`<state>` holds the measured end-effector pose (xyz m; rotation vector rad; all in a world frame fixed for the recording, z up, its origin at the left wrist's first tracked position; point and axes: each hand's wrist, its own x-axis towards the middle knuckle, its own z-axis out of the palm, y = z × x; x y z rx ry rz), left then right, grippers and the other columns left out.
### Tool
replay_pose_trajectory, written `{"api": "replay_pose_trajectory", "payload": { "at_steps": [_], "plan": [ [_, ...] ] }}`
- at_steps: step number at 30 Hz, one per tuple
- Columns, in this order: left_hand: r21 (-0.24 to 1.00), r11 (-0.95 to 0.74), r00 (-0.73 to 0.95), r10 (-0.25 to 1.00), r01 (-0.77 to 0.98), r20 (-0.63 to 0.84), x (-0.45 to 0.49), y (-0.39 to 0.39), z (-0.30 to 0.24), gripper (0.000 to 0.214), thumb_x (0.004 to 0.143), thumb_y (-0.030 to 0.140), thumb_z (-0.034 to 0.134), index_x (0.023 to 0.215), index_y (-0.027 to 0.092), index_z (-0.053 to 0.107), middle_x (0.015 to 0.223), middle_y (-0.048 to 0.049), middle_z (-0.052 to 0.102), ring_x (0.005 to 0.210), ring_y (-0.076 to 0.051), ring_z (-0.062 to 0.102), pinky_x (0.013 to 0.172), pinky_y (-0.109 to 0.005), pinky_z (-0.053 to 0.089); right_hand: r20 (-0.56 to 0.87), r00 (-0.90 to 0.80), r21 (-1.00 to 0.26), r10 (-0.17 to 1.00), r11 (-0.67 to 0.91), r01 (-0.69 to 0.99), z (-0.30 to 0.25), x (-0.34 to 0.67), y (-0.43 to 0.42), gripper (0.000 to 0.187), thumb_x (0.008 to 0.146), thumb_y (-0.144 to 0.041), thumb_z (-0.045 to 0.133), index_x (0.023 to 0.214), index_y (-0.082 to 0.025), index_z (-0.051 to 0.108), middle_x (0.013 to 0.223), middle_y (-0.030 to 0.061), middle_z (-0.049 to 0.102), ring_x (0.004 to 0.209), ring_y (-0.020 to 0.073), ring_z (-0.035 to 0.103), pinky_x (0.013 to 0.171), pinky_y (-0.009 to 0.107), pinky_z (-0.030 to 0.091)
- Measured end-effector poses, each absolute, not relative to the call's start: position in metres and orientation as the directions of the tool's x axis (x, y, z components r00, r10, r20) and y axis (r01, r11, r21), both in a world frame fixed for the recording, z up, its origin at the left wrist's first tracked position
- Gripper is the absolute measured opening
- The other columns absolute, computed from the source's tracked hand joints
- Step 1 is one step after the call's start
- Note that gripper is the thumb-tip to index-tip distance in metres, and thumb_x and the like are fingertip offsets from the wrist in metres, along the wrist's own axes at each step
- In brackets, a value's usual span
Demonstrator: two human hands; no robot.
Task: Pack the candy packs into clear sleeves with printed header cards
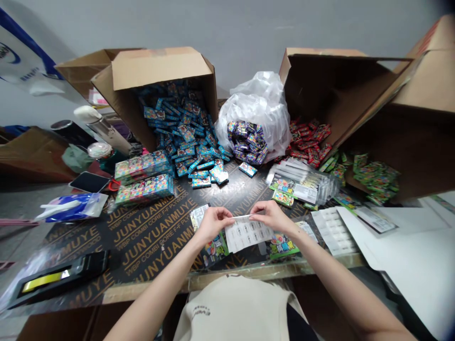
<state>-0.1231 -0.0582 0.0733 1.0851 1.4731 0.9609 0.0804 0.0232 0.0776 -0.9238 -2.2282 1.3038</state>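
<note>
A white sheet of round stickers (pixel 249 235) is stretched between my two hands near the table's front edge. My left hand (pixel 214 222) pinches its top left corner, and my right hand (pixel 270 215) pinches the top edge further right. Under and beside the sheet lie colourful printed packs, one dark green pack (pixel 215 248) by my left wrist and another green pack (pixel 282 246) below my right hand. More sticker sheets (pixel 336 231) rest to the right of my right forearm.
Cardboard boxes hold blue packets (pixel 188 123), red packets (pixel 311 139) and green packets (pixel 377 177). Purple packets (pixel 249 142) spill from a clear bag (pixel 263 104). Wrapped stacks (pixel 145 187), a phone (pixel 88 182) and a black tape dispenser (pixel 60 277) lie left; clear sleeves (pixel 305 182) lie right.
</note>
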Motion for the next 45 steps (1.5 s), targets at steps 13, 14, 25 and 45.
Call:
{"api": "replay_pose_trajectory", "payload": {
  "at_steps": [13,14,25,45],
  "plan": [
    [0.897,0.319,-0.103,0.948,0.306,-0.302,-0.144,-0.04,0.055,0.02,0.061,0.033,0.061,0.059,0.012,0.062,0.048,0.0025,0.053,0.045,-0.009,0.044,0.044,-0.02,0.033,-0.031,-0.633,-0.598,0.773,0.493,0.632,0.065,0.12,0.044,0.041,0.067,-0.044,0.066,0.098,-0.017,0.059,0.09,0.0079,0.059,0.088,0.0233,0.052,0.077,0.035,0.039],
    [0.888,0.328,-0.136,0.944,0.322,-0.299,-0.151,-0.036,0.054,0.02,0.061,0.033,0.061,0.058,0.013,0.061,0.047,0.0029,0.052,0.044,-0.009,0.043,0.044,-0.02,0.033,-0.06,-0.616,-0.498,0.786,0.511,0.7,0.059,0.131,0.043,0.046,0.059,-0.045,0.071,0.094,-0.017,0.059,0.09,0.0085,0.058,0.091,0.0257,0.05,0.078,0.038,0.038],
    [0.821,0.42,-0.079,0.902,0.387,-0.425,-0.138,-0.013,0.044,0.014,0.063,0.023,0.061,0.059,0.011,0.065,0.043,0.0023,0.053,0.039,-0.009,0.046,0.042,-0.02,0.038,-0.196,-0.724,-0.923,0.661,0.125,0.364,0.074,0.188,0.044,0.025,0.072,-0.037,0.061,0.075,-0.018,0.046,0.07,-0.0017,0.049,0.063,0.012,0.048,0.059,0.024,0.038],
    [0.884,0.303,-0.001,0.946,0.357,-0.324,-0.068,-0.017,-0.004,0.023,0.063,0.01,0.06,0.086,0.01,0.061,0.055,0.0015,0.061,0.048,-0.009,0.054,0.051,-0.019,0.043,0.205,-0.653,-0.447,0.73,0.663,0.601,0.008,0.101,0.015,0.012,0.081,-0.021,0.053,0.088,-0.021,0.063,0.09,0.0072,0.055,0.086,0.0209,0.047,0.072,0.033,0.036]
  ]
}}
